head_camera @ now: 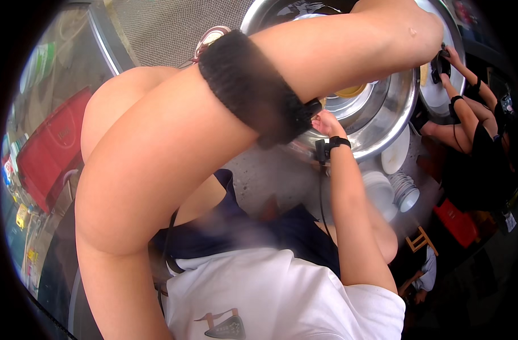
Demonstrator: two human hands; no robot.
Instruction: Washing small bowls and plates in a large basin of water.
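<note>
My left arm crosses the upper view close to the camera, a fuzzy black band (pixel 254 89) around it. My left hand (pixel 382 34) is bent at the upper right, over a large stainless steel basin (pixel 401 114); its fingers are out of sight. Just below the black band, my right hand (pixel 326 122) is at the basin's near side, fingers curled. The band hides its fingertips, so I cannot tell what they hold. A small black device (pixel 327 148) is strapped to my right wrist. Inside the basin lies a round yellow object (pixel 350 91), partly covered by my left arm.
Another person's hands (pixel 448 68) hold a dark object over a second basin (pixel 439 100). Stacked bowls (pixel 405 191) and a white oval board or plate (pixel 396 148) lie by my basin. A red plastic chair (pixel 54 148) is behind glass at left. A small wooden stool (pixel 422 242) stands lower right.
</note>
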